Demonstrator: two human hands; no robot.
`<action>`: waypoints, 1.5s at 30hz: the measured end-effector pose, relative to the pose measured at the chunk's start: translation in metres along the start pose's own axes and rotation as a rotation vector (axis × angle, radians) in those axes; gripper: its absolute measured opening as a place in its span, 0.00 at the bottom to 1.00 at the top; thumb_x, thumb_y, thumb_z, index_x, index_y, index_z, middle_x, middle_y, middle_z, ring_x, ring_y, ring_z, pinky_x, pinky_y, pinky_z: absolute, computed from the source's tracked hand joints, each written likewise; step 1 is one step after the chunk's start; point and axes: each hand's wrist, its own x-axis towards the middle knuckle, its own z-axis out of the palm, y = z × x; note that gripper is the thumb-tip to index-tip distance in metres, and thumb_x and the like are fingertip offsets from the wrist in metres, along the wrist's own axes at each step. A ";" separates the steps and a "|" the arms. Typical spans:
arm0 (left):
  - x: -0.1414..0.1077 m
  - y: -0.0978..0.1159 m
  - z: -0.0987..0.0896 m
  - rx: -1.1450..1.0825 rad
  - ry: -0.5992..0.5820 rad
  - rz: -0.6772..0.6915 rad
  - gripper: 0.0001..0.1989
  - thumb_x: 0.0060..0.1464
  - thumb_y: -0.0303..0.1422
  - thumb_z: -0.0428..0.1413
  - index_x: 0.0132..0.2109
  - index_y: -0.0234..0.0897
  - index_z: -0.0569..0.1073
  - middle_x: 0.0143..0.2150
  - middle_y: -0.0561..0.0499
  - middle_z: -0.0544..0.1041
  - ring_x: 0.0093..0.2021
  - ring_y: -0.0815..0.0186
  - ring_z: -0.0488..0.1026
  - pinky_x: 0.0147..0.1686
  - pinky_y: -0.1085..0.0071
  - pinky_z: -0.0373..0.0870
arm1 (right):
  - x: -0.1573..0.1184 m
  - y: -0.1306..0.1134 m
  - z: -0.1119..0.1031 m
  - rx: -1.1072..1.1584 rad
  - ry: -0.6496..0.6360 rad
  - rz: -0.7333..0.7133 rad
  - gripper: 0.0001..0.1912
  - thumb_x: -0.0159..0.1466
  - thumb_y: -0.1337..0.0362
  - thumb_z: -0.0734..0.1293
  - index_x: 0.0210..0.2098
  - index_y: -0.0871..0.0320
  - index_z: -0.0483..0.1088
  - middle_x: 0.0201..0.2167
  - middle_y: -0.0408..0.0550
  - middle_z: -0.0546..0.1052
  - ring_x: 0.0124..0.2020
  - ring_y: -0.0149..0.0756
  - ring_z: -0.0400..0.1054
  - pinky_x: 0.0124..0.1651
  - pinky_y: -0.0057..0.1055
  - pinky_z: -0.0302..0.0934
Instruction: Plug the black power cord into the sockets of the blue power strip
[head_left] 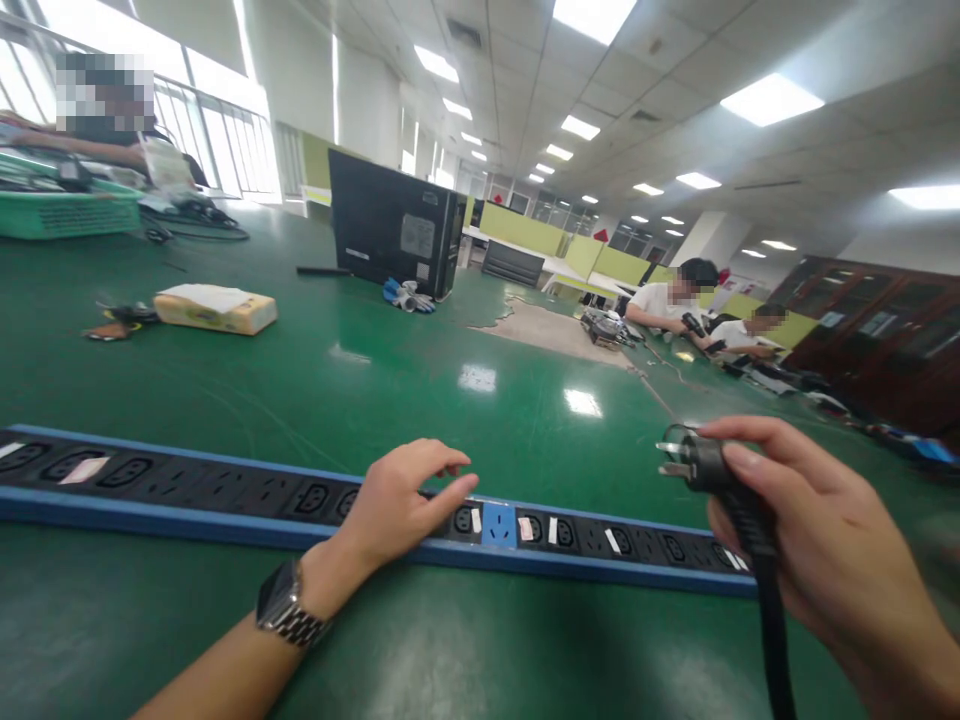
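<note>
A long power strip (322,495) with blue edges and black sockets lies across the green table. One socket (499,526) on it is blue, and several others bear white or pink stickers. My left hand (401,500), with a watch (289,605) on its wrist, rests over the middle of the strip, thumb and fingers apart and holding nothing. At the right, my right hand (817,530) grips a black plug (705,465) above the strip's right end. The plug's metal prongs point left, and its thick cable hangs down.
Farther back on the green table (315,370) are a tissue pack (217,308), a black computer case (394,225), gloves (409,296) and a green basket (82,213). One person (112,110) is at the far left; two others (664,300) work at the right.
</note>
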 end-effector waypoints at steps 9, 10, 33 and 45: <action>-0.019 -0.023 -0.016 0.303 0.021 -0.345 0.21 0.58 0.46 0.48 0.23 0.39 0.69 0.17 0.56 0.62 0.21 0.68 0.62 0.25 0.72 0.50 | 0.026 0.030 0.134 -0.055 -0.561 0.292 0.10 0.60 0.56 0.62 0.34 0.57 0.66 0.13 0.33 0.62 0.09 0.22 0.50 0.10 0.19 0.42; -0.019 -0.022 -0.014 0.299 0.007 -0.344 0.21 0.58 0.46 0.48 0.23 0.39 0.69 0.17 0.56 0.62 0.21 0.68 0.62 0.25 0.72 0.50 | 0.026 0.038 0.143 -0.063 -0.592 0.319 0.09 0.60 0.57 0.61 0.32 0.57 0.65 0.13 0.32 0.61 0.09 0.22 0.49 0.10 0.19 0.41; -0.027 0.018 0.006 -0.231 -0.195 -0.334 0.21 0.58 0.44 0.51 0.21 0.36 0.69 0.17 0.57 0.63 0.20 0.72 0.58 0.23 0.72 0.49 | 0.027 0.053 0.177 -0.100 -0.563 0.089 0.16 0.60 0.52 0.64 0.37 0.59 0.68 0.16 0.36 0.66 0.15 0.23 0.53 0.18 0.21 0.44; -0.019 0.104 0.045 -1.535 0.027 -0.719 0.09 0.51 0.36 0.54 0.28 0.37 0.66 0.26 0.53 0.68 0.30 0.67 0.66 0.34 0.69 0.66 | -0.016 0.041 0.079 0.016 -0.518 -0.074 0.26 0.62 0.45 0.62 0.53 0.53 0.67 0.45 0.52 0.75 0.46 0.41 0.70 0.48 0.37 0.64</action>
